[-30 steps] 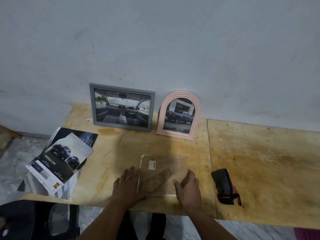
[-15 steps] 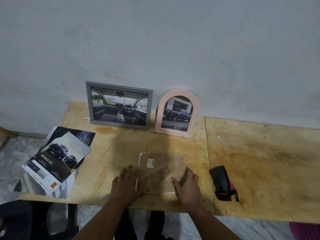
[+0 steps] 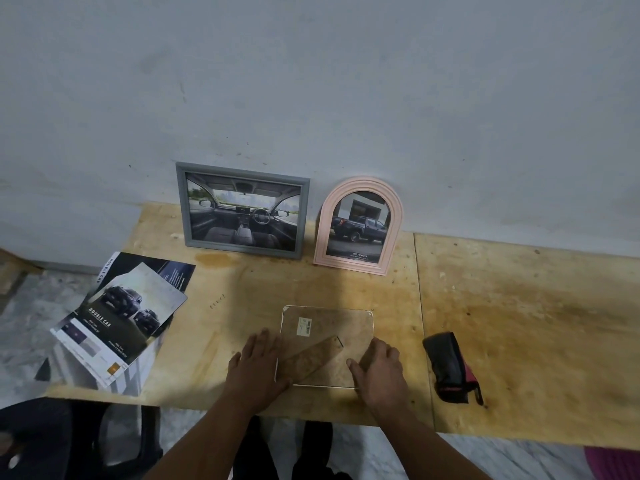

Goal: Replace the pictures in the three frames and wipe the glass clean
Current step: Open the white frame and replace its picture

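A clear-edged frame (image 3: 334, 323) lies face down near the table's front edge. Its brown backing faces up, with a small sticker (image 3: 304, 326) and a folded stand leg (image 3: 313, 358) on it. My left hand (image 3: 258, 368) lies flat against its left edge, thumb at the lower left corner. My right hand (image 3: 381, 372) grips the lower right corner. A grey rectangular frame (image 3: 242, 211) with a car-interior picture and a pink arched frame (image 3: 358, 226) with a pickup picture lean upright against the wall behind.
Car brochures (image 3: 121, 317) lie stacked at the table's left end, overhanging the edge. A black and red folded cloth (image 3: 450, 368) lies to the right of my right hand. The plywood table (image 3: 536, 323) stretches right. A black chair (image 3: 69, 441) stands below left.
Only my head view has shifted slightly. Both hands stay at the edges of the face-down frame.
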### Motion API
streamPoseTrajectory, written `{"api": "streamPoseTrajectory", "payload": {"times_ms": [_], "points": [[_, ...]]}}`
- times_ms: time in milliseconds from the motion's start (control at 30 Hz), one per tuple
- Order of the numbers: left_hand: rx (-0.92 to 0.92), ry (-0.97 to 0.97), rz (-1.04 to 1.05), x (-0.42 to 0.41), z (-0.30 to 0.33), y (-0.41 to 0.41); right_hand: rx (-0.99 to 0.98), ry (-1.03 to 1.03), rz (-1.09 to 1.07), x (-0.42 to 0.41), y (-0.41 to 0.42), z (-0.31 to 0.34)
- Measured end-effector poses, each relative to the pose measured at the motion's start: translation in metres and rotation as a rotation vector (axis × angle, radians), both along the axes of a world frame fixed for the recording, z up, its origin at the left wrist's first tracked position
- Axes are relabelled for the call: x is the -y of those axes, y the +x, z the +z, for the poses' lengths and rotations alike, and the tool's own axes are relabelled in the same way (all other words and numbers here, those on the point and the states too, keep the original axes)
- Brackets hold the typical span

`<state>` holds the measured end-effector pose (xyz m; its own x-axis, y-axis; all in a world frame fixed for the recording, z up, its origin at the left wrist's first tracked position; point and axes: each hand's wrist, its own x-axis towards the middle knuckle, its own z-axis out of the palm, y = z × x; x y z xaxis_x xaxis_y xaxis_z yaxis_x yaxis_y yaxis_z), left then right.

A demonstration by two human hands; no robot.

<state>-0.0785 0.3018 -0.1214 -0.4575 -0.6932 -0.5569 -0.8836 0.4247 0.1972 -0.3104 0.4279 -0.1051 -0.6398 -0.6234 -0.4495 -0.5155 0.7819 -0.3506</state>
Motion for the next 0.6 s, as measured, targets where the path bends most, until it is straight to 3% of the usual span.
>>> {"api": "streamPoseTrajectory", "payload": {"times_ms": [167, 333, 600], "points": [[0.007, -0.006, -0.003, 0.000, 0.005, -0.003, -0.028, 0.013, 0.056, 0.002, -0.004, 0.002], [0.023, -0.078, -0.058, 0.009, 0.010, -0.011, -0.123, 0.099, 0.452, 0.016, -0.014, 0.004], [0.077, 0.133, -0.383, 0.041, 0.022, -0.045, -0.134, 0.262, 0.615, 0.032, -0.027, 0.010]]}}
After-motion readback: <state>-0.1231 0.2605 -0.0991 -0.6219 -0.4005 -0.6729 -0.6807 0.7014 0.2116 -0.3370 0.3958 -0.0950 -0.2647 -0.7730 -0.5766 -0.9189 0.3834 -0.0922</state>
